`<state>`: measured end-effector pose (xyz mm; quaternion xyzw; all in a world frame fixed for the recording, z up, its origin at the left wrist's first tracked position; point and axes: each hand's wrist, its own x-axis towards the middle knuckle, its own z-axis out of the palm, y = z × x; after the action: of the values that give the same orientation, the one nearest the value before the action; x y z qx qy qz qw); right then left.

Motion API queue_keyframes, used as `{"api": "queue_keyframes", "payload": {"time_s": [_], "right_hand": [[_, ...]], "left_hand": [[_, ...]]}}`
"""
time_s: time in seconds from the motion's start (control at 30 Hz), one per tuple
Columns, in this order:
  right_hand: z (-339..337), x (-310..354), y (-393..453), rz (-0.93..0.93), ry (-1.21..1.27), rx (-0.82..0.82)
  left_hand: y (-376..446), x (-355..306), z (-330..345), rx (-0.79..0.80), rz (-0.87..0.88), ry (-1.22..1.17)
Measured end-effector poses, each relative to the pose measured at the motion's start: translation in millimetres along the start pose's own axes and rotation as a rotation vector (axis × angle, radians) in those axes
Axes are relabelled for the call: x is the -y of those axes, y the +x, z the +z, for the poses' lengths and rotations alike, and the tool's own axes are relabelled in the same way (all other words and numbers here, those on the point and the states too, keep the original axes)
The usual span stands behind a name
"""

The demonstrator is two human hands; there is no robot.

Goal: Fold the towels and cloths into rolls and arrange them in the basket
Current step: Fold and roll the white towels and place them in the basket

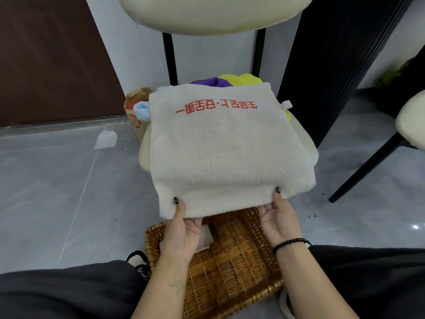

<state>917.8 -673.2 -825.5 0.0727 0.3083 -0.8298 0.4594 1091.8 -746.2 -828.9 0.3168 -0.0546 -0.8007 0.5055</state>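
Towel (227,143) near edge pinched by left hand (184,229), right hand (279,221), above basket (230,268).

Folded cream towel (227,143) with red printed characters, held flat above wicker basket (230,261). Left hand (181,231) pinches towel's near left corner, thumb on top; right hand (279,217) pinches near right corner likewise. Black bead bracelet (291,244) on right wrist. Behind towel's far edge: purple cloth (207,81), yellow cloth (241,79); light blue cloth (142,111) at far left corner, beside brown paper bag (135,107). Basket on grey tiled floor (57,192) between dark-trousered legs. Cream chair seat (216,12) overhead.
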Motion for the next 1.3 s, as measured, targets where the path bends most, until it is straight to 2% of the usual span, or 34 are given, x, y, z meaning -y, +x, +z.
{"api": "queue_keyframes", "payload": {"time_s": [0.23,0.4,0.53,0.67,0.77,0.93,1.07,1.2,1.3], "right_hand": [[-1,44,-7,-0.136,0.01,-0.139],[2,68,-15,-0.188,-0.194,-0.247],[4,89,-24,-0.231,-0.335,-0.357],[12,96,-38,-0.063,-0.759,-0.151],[17,96,-41,0.0,-0.862,-0.122],[14,112,-37,-0.075,-1.101,-0.191],[31,131,-44,-0.155,-1.173,-0.158],[55,147,-54,-0.3,-1.302,-0.05],[69,157,-57,-0.278,-1.403,0.065]], "left_hand": [[-15,-20,-3,-0.019,0.003,0.185],[-29,-34,2,-0.038,-0.017,0.407],[-40,-50,6,-0.078,0.015,0.498],[-47,-60,13,-0.065,0.046,0.601],[-53,-66,23,-0.07,0.096,0.647],[-59,-87,26,-0.162,0.188,0.782],[-63,-102,30,-0.12,0.226,1.057],[-66,-115,41,-0.049,0.249,1.233],[-68,-128,51,0.031,0.168,1.198]]}}
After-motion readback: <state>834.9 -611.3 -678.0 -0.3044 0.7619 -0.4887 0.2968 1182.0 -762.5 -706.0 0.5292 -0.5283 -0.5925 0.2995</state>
